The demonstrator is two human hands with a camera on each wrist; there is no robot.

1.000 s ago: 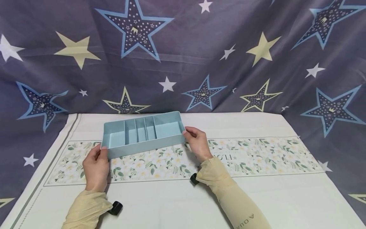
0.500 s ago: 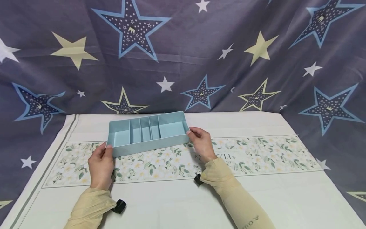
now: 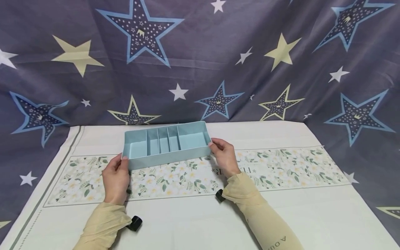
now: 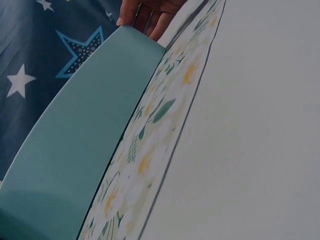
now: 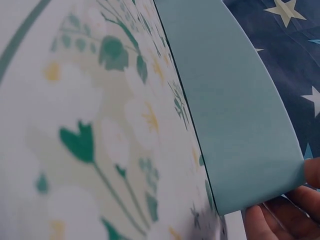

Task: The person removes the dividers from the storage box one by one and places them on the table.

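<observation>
A light blue divided tray (image 3: 167,158) stands over the flowered runner, slightly turned, its right end farther back. Thin dividers split it into several compartments, with nothing seen inside. My left hand (image 3: 115,178) pinches its near left corner, thumb at the front wall. At the right end my right hand (image 3: 225,156) grips the rim near the front corner. In the right wrist view the right-hand fingers (image 5: 280,215) curl about the tray's end. The left wrist view shows a hand (image 4: 150,15) at one end of the tray (image 4: 90,115). Whether the tray touches the cloth, I cannot tell.
The runner (image 3: 290,170), white with green leaves and yellow-centred flowers, crosses the white table cover (image 3: 187,222). Behind the table hangs a dark star-printed cloth (image 3: 200,66). Black wrist devices (image 3: 135,223) sit at the beige sleeves (image 3: 103,222).
Both hands and the tray between them have shifted to the right. The head view has turned slightly, so the backdrop lies a little farther left. Both hands keep their hold.
</observation>
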